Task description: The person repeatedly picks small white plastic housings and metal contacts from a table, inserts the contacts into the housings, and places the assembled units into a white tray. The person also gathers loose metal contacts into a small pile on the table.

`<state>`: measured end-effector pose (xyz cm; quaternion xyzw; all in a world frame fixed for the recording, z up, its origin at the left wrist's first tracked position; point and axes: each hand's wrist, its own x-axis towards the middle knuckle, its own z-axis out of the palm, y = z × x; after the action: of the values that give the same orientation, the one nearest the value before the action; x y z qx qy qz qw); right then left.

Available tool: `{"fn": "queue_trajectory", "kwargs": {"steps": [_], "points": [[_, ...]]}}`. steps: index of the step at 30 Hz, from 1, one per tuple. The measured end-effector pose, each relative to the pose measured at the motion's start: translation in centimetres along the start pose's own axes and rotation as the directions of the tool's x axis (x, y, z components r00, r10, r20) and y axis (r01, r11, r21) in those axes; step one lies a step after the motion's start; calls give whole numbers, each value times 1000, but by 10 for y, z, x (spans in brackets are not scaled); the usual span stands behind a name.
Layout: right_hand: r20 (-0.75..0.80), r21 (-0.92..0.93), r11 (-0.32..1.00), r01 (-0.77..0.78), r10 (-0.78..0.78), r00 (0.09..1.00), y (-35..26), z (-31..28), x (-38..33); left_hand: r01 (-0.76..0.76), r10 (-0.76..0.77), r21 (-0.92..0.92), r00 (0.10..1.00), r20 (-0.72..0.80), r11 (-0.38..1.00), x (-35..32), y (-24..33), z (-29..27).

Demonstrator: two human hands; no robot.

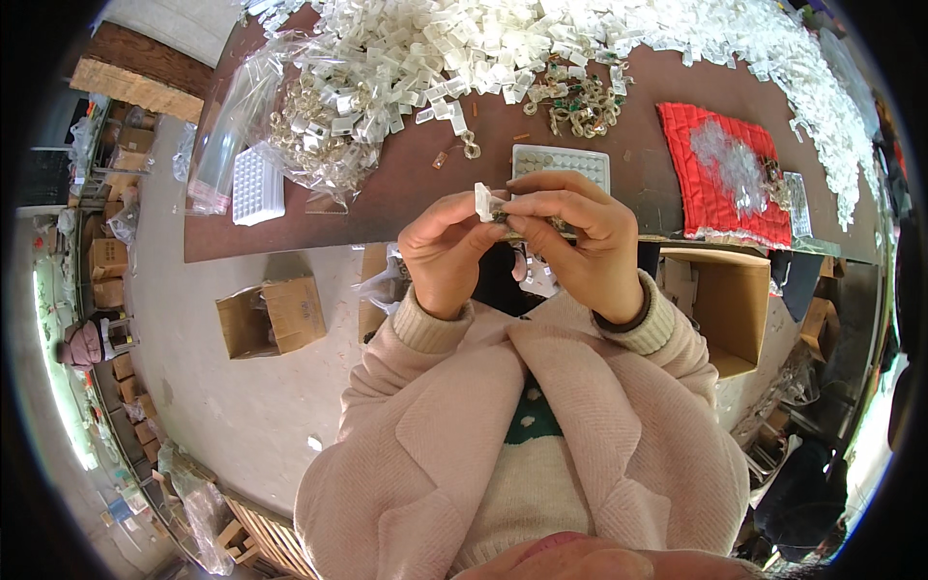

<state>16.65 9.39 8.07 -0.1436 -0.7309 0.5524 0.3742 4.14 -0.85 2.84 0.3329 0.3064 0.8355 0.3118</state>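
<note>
Both my hands are raised together in front of my chest, at the table's near edge. My left hand [442, 244] is closed, thumb and fingers pinching a small white plastic case [483, 202] that stands up between the fingertips. From the other side, my right hand [588, 230] is closed too, its thumb and index finger pressed together against the case. A small dark bit shows at those fingertips, too tiny to name. Just beyond the right hand lies a white tray [587, 164] holding several round, coin-like silvery discs.
Clear-white plastic cases [464, 48] are heaped across the table's [338, 227] far side. Chain pieces [585, 106] lie in front of them. A plastic bag [319, 135] and stacked white trays [258, 184] sit left, a red quilted cloth [706, 174] right. Cardboard boxes [295, 314] stand below.
</note>
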Motion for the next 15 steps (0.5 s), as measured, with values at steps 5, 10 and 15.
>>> {"fn": "queue_trajectory", "kwargs": {"steps": [5,10,15], "points": [[61,18,999,-36,35,998,1,-2,-4,-103,104,115,995,-3,988,1,-3,-4],[46,35,994,-101,100,994,4,5,-6,-109,111,43,992,-58,993,-6,-8,0],[-47,137,969,-204,212,976,10,21,-8,-83,77,-33,986,-147,996,-9,-14,2]]}}
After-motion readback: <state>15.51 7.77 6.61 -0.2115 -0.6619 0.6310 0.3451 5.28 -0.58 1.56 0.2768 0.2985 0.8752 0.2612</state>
